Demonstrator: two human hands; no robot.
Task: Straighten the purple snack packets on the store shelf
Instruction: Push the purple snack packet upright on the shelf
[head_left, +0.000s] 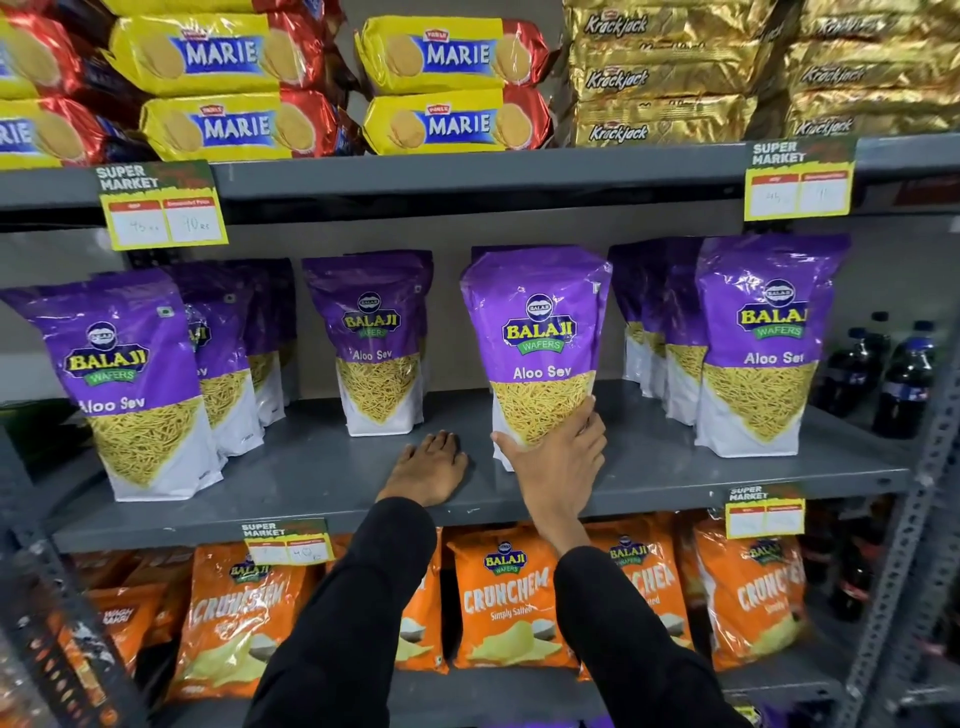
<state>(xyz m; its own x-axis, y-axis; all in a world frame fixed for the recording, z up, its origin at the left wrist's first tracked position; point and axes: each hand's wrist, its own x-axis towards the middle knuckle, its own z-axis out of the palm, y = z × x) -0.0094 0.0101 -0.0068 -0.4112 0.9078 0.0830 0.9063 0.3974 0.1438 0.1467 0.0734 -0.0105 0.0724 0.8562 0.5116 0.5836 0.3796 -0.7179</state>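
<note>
my right hand (558, 457) wraps the base of the middle purple packet (537, 353) on the grey shelf (322, 467), likely to square it forward; my left hand (428, 470) lies flat, empty, bracing beside it.

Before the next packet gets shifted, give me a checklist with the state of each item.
1. Right hand grips the middle Aloo Sev packet at its base: ok.
2. Left hand flat on the shelf, free: ok.
3. Held packet upright, label forward: ok.
4. Far-left packet square to the front: not ok, it leans.
5. Packets behind the front row tidy: cannot tell.
</note>
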